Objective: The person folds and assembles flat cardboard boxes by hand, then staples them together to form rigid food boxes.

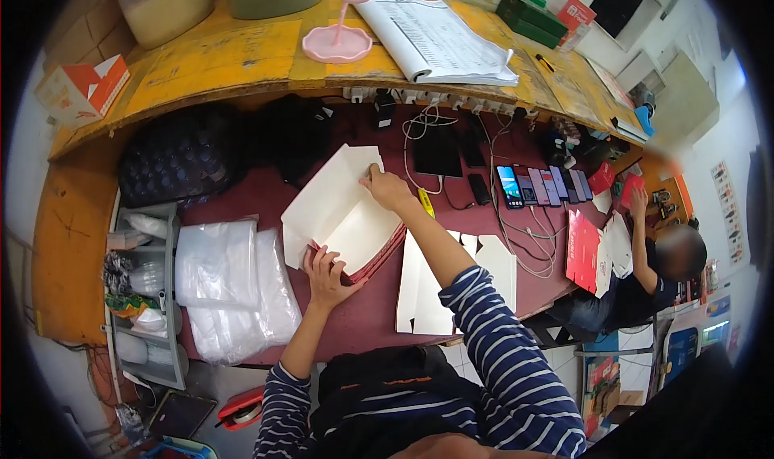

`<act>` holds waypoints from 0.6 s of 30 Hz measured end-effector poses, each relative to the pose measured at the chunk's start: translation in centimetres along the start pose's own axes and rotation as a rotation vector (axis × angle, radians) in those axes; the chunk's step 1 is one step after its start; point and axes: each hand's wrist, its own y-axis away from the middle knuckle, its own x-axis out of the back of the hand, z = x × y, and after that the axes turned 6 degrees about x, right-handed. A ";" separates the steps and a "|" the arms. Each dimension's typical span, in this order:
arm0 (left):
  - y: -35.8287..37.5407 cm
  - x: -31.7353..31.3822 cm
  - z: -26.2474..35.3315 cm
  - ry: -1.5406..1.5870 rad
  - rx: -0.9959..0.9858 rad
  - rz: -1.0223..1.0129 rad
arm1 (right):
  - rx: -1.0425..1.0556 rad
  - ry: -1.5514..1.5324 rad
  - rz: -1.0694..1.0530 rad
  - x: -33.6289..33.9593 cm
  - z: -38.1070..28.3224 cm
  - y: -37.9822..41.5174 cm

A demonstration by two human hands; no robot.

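Observation:
My left hand [326,275] rests on the near edge of a stack of flat red-and-white cardboard sheets [367,233] on the dark red table [250,197]. My right hand [385,186] reaches over the stack and grips the far edge of the top white sheet [329,193], which is lifted and partly folded up. More flat white cardboard blanks [427,286] lie to the right of my right forearm. Both sleeves are blue with white stripes.
Clear plastic bags [230,286] are piled at the table's left, beside a grey shelf rack [145,290]. Several phones [540,186] with cables lie at the back right. Another person [645,274] sits at the right with red boxes [582,249]. An open ledger [439,36] lies on the yellow counter.

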 end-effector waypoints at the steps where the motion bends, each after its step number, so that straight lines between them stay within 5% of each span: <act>1: 0.1 -0.3 -0.1 0.004 -0.038 0.037 | 0.016 -0.024 0.009 -0.3 0.6 0.1; 8: 0.8 -1.2 -1.1 -0.006 -0.123 0.103 | 0.011 -0.023 0.125 -0.9 2.3 0.8; 13: 0.6 1.6 -3.6 -0.091 -0.137 0.107 | 0.214 0.008 0.450 -2.6 2.9 3.0; 18: 1.5 4.7 -6.6 -0.167 -0.020 0.087 | -0.125 -0.302 0.647 -6.1 4.3 5.9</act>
